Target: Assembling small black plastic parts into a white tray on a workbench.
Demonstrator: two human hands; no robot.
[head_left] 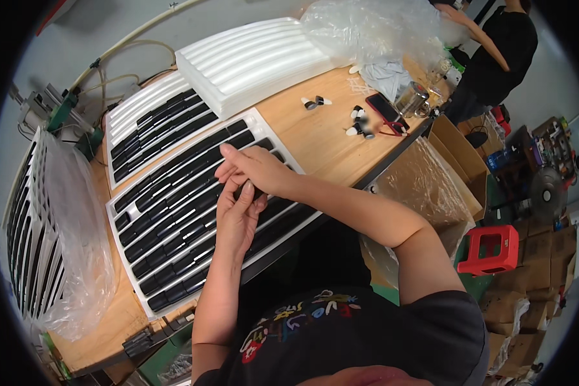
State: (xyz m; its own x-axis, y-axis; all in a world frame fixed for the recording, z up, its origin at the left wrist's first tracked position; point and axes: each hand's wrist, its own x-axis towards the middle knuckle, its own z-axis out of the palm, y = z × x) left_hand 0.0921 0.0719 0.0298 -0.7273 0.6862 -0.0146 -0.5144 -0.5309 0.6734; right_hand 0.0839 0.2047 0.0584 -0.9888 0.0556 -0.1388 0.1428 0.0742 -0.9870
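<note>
Both hands meet above a white ribbed tray [117, 222] filled with rows of glossy black pieces [174, 225]. My left hand [235, 209] is closed, palm up, with its thumb raised and fingers curled. Over it bends my right hand [258, 168], its fingers drawn together against the left fingers. Something dark shows between the two hands, but my fingers cover most of it and I cannot tell its kind. Behind lies a second white tray [127, 119], partly filled with similar black pieces.
A stack of white ribbed trays [238, 61] stands at the back, beside clear plastic sheeting [373, 29]. On the wooden table [328, 141] lie a phone [385, 109] and small black-and-white pieces. A glass mug [412, 100] stands near a co-worker [502, 58]. Filled trays [35, 238] lean at left. A red stool [492, 249] stands right.
</note>
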